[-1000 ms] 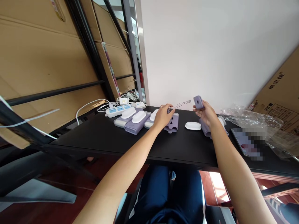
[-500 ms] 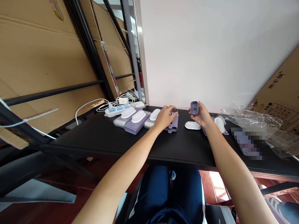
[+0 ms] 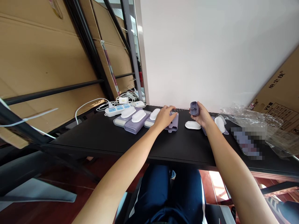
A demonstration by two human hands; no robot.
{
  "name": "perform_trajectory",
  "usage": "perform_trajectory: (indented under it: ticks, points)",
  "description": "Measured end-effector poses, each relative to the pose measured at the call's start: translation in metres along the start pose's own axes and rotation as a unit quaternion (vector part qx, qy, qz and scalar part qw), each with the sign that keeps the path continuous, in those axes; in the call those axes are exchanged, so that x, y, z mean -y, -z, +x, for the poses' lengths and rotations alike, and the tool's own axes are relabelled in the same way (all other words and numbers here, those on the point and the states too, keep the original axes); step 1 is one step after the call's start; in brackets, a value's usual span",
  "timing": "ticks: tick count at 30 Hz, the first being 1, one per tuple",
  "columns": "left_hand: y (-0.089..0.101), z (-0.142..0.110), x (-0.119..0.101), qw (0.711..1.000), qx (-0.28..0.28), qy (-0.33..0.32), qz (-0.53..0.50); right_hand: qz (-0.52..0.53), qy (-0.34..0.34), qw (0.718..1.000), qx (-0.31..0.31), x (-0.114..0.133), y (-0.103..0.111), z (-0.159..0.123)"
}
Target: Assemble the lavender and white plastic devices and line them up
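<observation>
A thin coiled spring (image 3: 183, 109) stretches between my two hands just above the black table. My left hand (image 3: 164, 117) is closed with thumb and fingers pinching its left end, over a purple case (image 3: 173, 127) with a cut-out edge. In my right hand (image 3: 202, 117) is a small hollow purple cup (image 3: 194, 109), its opening turned toward me; the spring's right end reaches it. Below the cup lies a white oval brush head (image 3: 192, 125). Another white piece (image 3: 219, 124) rests on purple parts beside my right wrist.
Left of my hands, white brush heads (image 3: 138, 116) sit on purple-and-white cases (image 3: 135, 127). Behind them are a power strip (image 3: 119, 109) and tangled white cables. A phone (image 3: 246, 143), clear plastic wrap (image 3: 252, 119) and a cardboard box (image 3: 280, 99) are on the right. A white wall (image 3: 210, 53) rises behind.
The purple cup has tilted slightly in my right hand. My left hand and the stretched spring are almost unmoved.
</observation>
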State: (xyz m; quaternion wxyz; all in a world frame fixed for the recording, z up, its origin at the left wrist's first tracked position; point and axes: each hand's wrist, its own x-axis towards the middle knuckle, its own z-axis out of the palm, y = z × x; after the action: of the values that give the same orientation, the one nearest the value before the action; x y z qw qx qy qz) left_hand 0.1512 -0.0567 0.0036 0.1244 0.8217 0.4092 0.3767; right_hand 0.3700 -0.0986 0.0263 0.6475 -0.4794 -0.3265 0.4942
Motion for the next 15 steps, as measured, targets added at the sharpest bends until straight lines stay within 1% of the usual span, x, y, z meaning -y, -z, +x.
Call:
perform_trajectory:
  ticks: [4,9,15]
  points:
    - [-0.0005,0.0002,0.0002,1.0,-0.001,-0.002,0.004,0.004,0.0,1.0,-0.002,-0.0007,0.0006,0.0008]
    - [-0.0008,0.0005,0.0001,1.0,-0.001,0.0,-0.001,-0.01,-0.006,1.0,-0.013,-0.0008,-0.0043,-0.0027]
    - [-0.0021,-0.0002,0.0005,1.0,-0.002,-0.013,0.019,-0.039,0.014,0.999,-0.026,-0.0027,-0.0059,-0.0054]
